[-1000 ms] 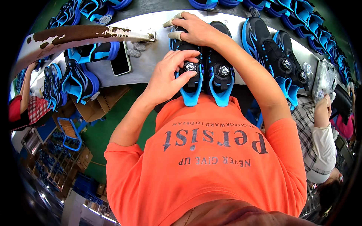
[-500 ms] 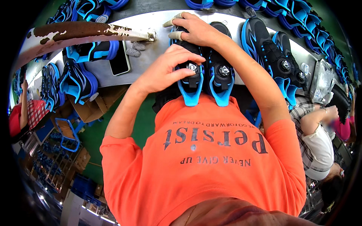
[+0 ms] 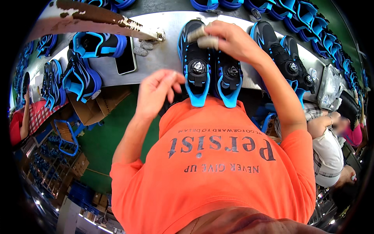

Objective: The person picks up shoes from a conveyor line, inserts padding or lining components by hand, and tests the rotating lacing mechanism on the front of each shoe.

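Note:
A pair of black shoes with bright blue tongues and round dial closures lies side by side on the grey table (image 3: 163, 62), heels toward my orange shirt. My right hand (image 3: 233, 39), its fingertips wrapped in tape, is curled over the toe ends, fingers on the left shoe (image 3: 196, 72) and palm above the right shoe (image 3: 230, 80). My left hand (image 3: 156, 93) hovers left of the left shoe, off the table's near edge. Its fingers are loosely bent and apart, holding nothing.
A dark phone (image 3: 125, 59) and grey gloves (image 3: 144, 47) lie left of the pair, beside more black and blue shoes (image 3: 97, 43). Further shoes (image 3: 282, 52) crowd the right. A cardboard box (image 3: 97, 107) sits below. A co-worker's arm (image 3: 327, 124) is at right.
My left hand has come off the dial of the left shoe and drawn back to the left. My right hand stays on the toe ends.

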{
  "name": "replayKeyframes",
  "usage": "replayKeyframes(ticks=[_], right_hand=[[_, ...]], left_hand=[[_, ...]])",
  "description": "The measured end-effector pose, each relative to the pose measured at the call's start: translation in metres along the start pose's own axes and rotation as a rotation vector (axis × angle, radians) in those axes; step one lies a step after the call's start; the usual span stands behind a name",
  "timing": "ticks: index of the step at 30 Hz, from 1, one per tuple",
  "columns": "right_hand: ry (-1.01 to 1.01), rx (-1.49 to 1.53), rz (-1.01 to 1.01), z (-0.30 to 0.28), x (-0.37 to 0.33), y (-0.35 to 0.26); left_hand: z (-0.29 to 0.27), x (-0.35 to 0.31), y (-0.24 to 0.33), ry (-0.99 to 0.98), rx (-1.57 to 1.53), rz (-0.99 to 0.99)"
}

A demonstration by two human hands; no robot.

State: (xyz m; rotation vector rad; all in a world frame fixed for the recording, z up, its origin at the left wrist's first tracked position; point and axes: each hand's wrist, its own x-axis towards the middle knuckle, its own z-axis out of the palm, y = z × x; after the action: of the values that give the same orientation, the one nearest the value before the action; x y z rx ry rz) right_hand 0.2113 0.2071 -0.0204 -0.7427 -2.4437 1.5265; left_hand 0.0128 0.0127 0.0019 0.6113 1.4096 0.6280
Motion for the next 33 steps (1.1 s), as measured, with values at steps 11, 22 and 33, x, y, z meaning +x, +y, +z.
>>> replayKeyframes(ticks=[11,22,33], right_hand=[[0.108,-0.138,-0.010,0.048,-0.041,-0.032],[-0.183,0.032,0.049,0.034,-0.018,-0.032],[-0.134,-0.037,-0.082,0.026,-0.034,-0.024]], left_hand=[[0.071,0.004,-0.020,-0.016,-0.854,0.008],[0.069,0.012,-0.022,0.033,-0.793,-0.010],[0.064,0.008,-0.029,-0.049,-0.973,-0.008]])
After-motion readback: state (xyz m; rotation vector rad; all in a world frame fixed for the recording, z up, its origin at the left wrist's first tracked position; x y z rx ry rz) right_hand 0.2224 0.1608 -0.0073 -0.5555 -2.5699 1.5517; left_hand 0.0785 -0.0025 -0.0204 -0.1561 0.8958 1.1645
